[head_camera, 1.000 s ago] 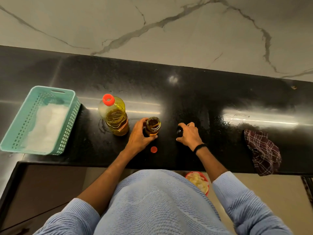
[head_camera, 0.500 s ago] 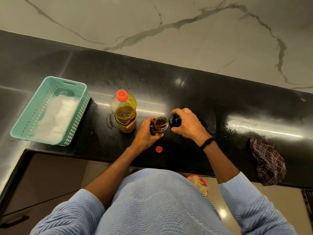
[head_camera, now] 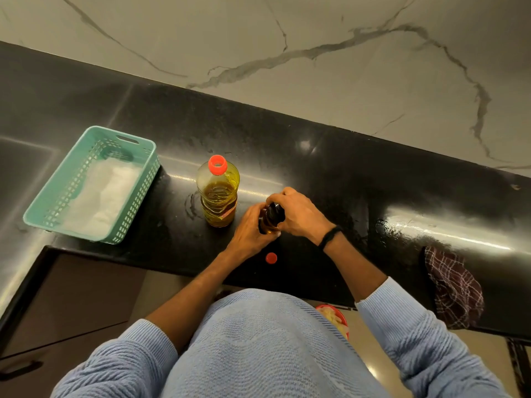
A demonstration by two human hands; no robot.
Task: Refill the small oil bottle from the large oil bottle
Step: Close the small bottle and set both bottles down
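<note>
The small bottle [head_camera: 268, 222] stood on the black counter [head_camera: 330, 168], near the front edge and about midway along it. The left hand [head_camera: 251, 229] was wrapped around its amber body, fingers curled closed against the glass. The right hand [head_camera: 298, 212] came in from the other side, its fingers closed over a dark cap [head_camera: 275, 210] sitting at the bottle's top; whether the cap was fully seated could not be told. A dark band [head_camera: 330, 236] circled the right wrist.

Just to the left of the small bottle, touching neither hand, the large bottle [head_camera: 218, 193] stood upright with yellow oil filling its lower part and a red ring at its open neck. A small red cap [head_camera: 271, 258] lay flat on the counter close to the front edge, just in front of the hands and apart from them.

Toward the counter's left end a teal basket [head_camera: 57, 196] sat at an angle, holding something white [head_camera: 100, 196]. At the right end a dark checked cloth [head_camera: 452, 285] hung over the front edge. Below the counter edge, a red-rimmed bowl [head_camera: 334, 318] showed partly beside the person's light blue sweater [head_camera: 258, 346]. A marble wall [head_camera: 287, 53] ran behind the counter's back edge.
</note>
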